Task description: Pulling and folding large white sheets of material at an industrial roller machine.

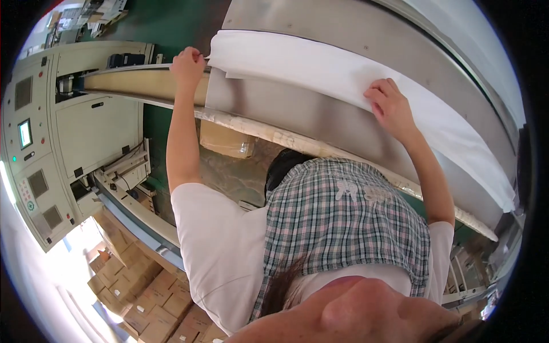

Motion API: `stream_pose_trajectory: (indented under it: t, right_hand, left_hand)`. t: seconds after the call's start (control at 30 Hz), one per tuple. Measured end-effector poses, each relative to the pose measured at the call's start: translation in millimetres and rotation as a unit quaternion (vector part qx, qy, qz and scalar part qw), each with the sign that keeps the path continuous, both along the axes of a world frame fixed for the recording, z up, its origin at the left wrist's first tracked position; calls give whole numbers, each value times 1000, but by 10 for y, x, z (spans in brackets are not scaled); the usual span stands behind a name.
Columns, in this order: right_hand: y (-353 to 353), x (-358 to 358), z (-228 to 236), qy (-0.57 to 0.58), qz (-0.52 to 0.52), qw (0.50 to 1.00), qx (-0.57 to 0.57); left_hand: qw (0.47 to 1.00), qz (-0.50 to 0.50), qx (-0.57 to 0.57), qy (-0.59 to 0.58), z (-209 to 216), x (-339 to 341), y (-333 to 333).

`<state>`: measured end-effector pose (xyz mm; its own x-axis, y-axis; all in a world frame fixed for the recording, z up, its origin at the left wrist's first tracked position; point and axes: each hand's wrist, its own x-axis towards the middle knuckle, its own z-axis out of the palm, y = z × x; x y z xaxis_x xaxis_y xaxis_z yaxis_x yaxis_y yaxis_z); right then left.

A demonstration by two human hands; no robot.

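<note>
A long strip of white cloth [297, 54] lies across the grey metal table [274, 97], running from the table's left end down to the far right. Just off the cloth's left end is my left hand [187, 64], its fingers pinched together. What is between those fingertips, if anything, is too small to make out. Over the right half of the strip, my right hand [392, 108] has its fingers curled at the near edge of the cloth, with thumb and fingertips closed on it. The cloth looks smooth, and a lower layer shows beneath its left end.
A padded rail [274, 136] runs along the table's near edge, close to my apron. Left of the table, a tan conveyor belt [126, 83] leads into a pale machine cabinet [106, 126]. A cardboard box [226, 140] sits below the rail; stacked cartons [154, 297] stand lower left.
</note>
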<state>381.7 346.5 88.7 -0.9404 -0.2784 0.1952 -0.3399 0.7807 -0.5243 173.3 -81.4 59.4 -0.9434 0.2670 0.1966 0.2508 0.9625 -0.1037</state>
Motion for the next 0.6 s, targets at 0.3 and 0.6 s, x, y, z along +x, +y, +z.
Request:
stream_pose_trajectory:
  t: [0.3,0.6]
  right_hand:
    - [-255,-195,-51,30,38,999,-10]
    - [-218,-158,-167,53,28,998,-33]
  left_hand:
    - [736,218,551,-329,-494,537,93]
    - [726,161,581,-331,-699,267,75]
